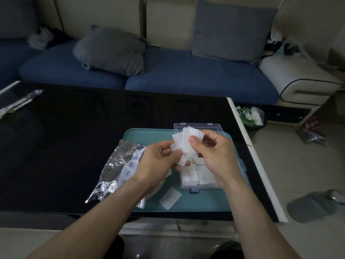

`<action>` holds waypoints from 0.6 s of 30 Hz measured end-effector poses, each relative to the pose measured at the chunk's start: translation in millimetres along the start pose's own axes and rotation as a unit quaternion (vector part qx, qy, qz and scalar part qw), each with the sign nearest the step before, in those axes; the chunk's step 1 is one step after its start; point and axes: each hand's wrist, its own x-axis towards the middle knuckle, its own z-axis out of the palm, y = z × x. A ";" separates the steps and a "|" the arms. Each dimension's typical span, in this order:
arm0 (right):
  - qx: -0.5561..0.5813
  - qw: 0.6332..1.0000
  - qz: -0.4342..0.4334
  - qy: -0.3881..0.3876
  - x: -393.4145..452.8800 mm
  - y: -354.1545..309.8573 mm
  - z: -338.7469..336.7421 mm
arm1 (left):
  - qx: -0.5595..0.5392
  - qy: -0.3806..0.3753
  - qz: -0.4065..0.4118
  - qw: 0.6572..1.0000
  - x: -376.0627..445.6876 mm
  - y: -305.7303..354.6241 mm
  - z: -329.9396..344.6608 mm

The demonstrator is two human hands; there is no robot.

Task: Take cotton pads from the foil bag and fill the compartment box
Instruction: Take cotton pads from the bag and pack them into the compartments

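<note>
Single head-worn view, wide-angle, looking forward and down from above the person's own forearms. The near field holds the left hand (158, 157) and right hand (214, 154), close to the lens, over a teal tray (205, 204) on the dark counter (65, 146). The counter's far edge crosses mid-frame; beyond it, farther off, a blue sofa (168, 75) fills the upper part. Straight edges bow toward the borders. The floor (298, 174) shows at right.
</note>
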 end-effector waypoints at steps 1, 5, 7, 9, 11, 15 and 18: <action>-0.006 1.000 0.008 -0.027 1.0 -1.2 -2.2 | 0.020 0.007 0.002 1.000 0.3 0.2 -1.5; -0.025 0.998 0.009 -0.050 4.7 -0.6 -7.3 | 0.061 0.034 0.001 0.998 1.2 1.1 -5.9; -0.014 1.000 0.016 -0.012 5.6 1.6 -7.3 | 0.056 0.054 -0.013 0.997 2.1 -0.2 -7.4; 0.032 0.998 0.046 0.021 6.8 2.9 -8.2 | 0.042 0.079 -0.023 0.996 3.3 -1.9 -8.0; 0.068 0.995 0.072 0.029 7.4 1.3 -10.5 | 0.027 0.111 -0.032 0.993 3.9 -2.8 -8.0; 0.141 0.982 0.127 -0.004 5.7 -4.6 -15.6 | 0.017 0.148 -0.035 0.988 6.0 -4.2 -8.1; 0.102 0.983 0.143 -0.060 3.7 -5.7 -17.3 | 0.012 0.141 -0.039 0.989 6.4 -4.3 -6.2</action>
